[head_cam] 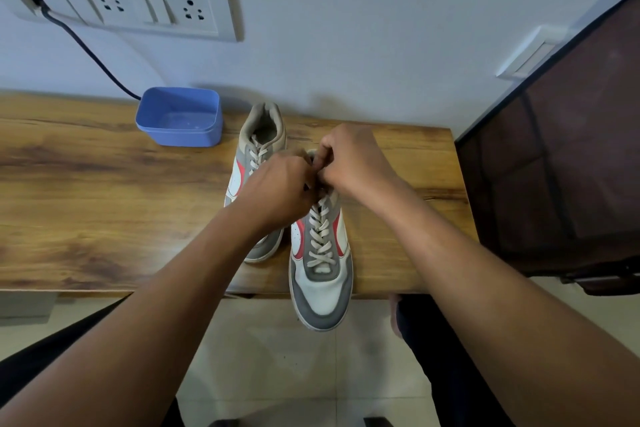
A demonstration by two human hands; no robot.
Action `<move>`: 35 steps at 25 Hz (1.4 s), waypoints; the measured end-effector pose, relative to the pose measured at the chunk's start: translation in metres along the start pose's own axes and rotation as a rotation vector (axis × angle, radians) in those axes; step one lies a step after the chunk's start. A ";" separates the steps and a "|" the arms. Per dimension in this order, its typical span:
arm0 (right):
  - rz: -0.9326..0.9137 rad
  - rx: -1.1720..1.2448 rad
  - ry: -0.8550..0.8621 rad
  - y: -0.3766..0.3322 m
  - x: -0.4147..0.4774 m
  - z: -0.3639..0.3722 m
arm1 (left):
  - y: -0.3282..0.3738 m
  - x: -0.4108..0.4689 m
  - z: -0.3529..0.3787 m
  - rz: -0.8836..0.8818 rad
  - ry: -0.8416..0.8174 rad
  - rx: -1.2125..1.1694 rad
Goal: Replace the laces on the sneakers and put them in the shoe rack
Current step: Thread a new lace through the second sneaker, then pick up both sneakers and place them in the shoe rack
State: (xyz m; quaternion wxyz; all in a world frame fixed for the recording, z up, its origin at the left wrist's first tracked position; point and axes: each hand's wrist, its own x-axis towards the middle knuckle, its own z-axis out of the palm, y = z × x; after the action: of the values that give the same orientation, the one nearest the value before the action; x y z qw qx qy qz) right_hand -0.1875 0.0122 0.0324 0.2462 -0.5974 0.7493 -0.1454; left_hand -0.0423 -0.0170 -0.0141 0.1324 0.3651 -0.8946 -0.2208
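Pinching lace (320, 236) between curled fingers (325, 159), above sneaker (322, 298)

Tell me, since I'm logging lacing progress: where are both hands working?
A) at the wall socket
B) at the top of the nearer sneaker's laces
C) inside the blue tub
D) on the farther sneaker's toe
B: the left hand and right hand meet, fingers curled, at the top of the laces on the nearer sneaker, whose toe overhangs the table edge.
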 end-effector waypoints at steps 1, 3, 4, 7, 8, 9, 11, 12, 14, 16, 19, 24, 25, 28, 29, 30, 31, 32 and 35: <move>-0.026 -0.047 0.032 0.001 0.001 0.007 | -0.003 0.001 -0.003 -0.028 0.065 -0.008; -0.060 -0.177 0.027 0.004 0.001 0.021 | -0.010 0.003 -0.013 -0.076 0.164 -0.055; -0.064 -0.225 -0.015 0.005 0.002 0.026 | -0.011 0.002 -0.019 -0.104 0.180 -0.066; -0.039 -0.231 -0.191 0.008 0.007 0.016 | -0.016 -0.003 -0.030 -0.168 0.188 -0.055; -0.017 -0.194 -0.262 0.009 0.008 0.007 | -0.018 -0.005 -0.031 -0.182 0.196 -0.045; -0.002 -0.150 -0.331 0.011 0.008 -0.001 | -0.019 -0.007 -0.031 -0.192 0.200 -0.035; -0.009 -0.105 -0.423 0.009 0.003 -0.009 | -0.021 -0.011 -0.029 -0.192 0.187 -0.023; -0.017 -0.110 -0.433 0.008 0.000 -0.009 | -0.020 -0.012 -0.027 -0.183 0.172 -0.013; -0.030 -0.172 -0.381 0.002 0.002 0.000 | -0.017 -0.014 -0.024 -0.171 0.149 0.008; -0.023 -0.234 -0.314 -0.002 0.010 0.010 | -0.015 -0.015 -0.021 -0.181 0.143 0.029; -0.011 -0.350 -0.217 -0.007 0.016 0.021 | -0.016 -0.015 -0.021 -0.230 0.163 0.040; -0.093 -0.285 -0.309 0.002 0.010 0.016 | -0.027 -0.019 -0.039 -0.320 0.205 0.016; -0.082 -0.179 -0.357 0.007 0.006 0.006 | -0.030 -0.020 -0.045 -0.345 0.222 0.014; -0.131 -0.037 -0.212 0.024 -0.009 -0.018 | -0.043 -0.026 -0.056 -0.461 0.257 0.039; -0.149 -0.023 -0.180 0.028 -0.015 -0.019 | -0.049 -0.027 -0.058 -0.503 0.249 0.045; -0.154 -0.013 -0.216 0.030 -0.021 -0.017 | -0.053 -0.029 -0.057 -0.544 0.222 0.045; -0.154 -0.032 -0.285 0.030 -0.027 -0.011 | -0.055 -0.031 -0.056 -0.585 0.180 0.033; -0.170 -0.109 -0.348 0.028 -0.032 -0.004 | -0.055 -0.031 -0.053 -0.619 0.121 0.011; -0.233 -0.301 -0.366 0.026 -0.035 0.012 | -0.039 -0.029 -0.036 -0.671 -0.074 -0.026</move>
State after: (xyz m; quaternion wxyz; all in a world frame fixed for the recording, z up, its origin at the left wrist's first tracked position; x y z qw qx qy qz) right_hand -0.1966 0.0528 0.0159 0.2677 -0.7258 0.6317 0.0507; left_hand 0.0155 -0.0317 -0.0037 0.0245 0.6293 -0.7259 -0.2766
